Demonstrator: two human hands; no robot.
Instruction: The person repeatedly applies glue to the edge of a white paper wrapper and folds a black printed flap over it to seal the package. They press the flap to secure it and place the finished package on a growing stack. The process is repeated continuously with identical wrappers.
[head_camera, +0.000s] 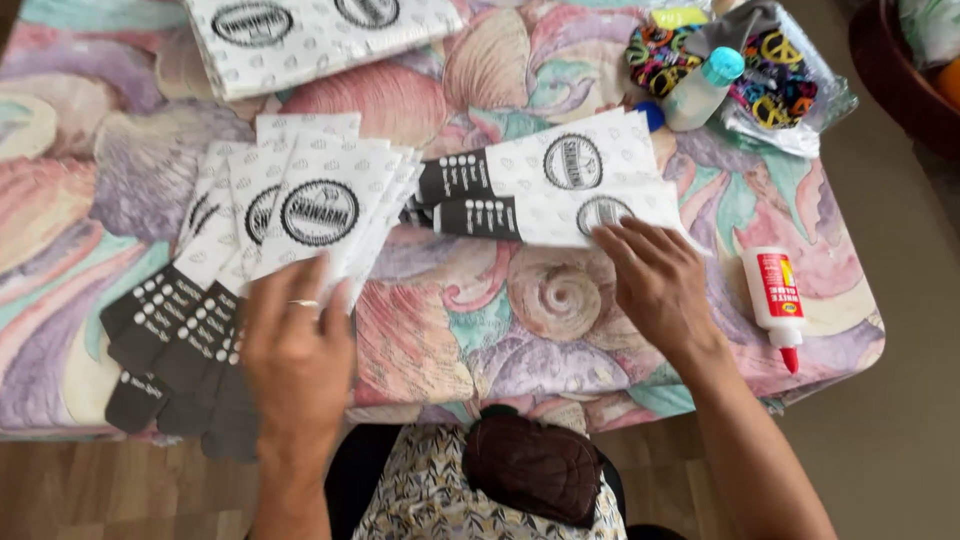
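My left hand (298, 352), a ring on one finger, lies flat with fingers apart on a fanned pile of white paper sleeves (300, 205) that have round black stamps and black ends. My right hand (655, 280) rests its fingertips on the lower edge of a second small stack of the same paper sleeves (560, 190), lying sideways at the table's middle. Both piles sit on a table covered in a pastel shell-pattern cloth (520, 320). Neither hand grips anything.
A white glue bottle with a red tip (775, 300) lies near the right edge. A small bottle with a teal cap (705, 88) and colourful patterned items (775, 85) sit at the back right. Another stack of printed paper (310, 35) lies at the back.
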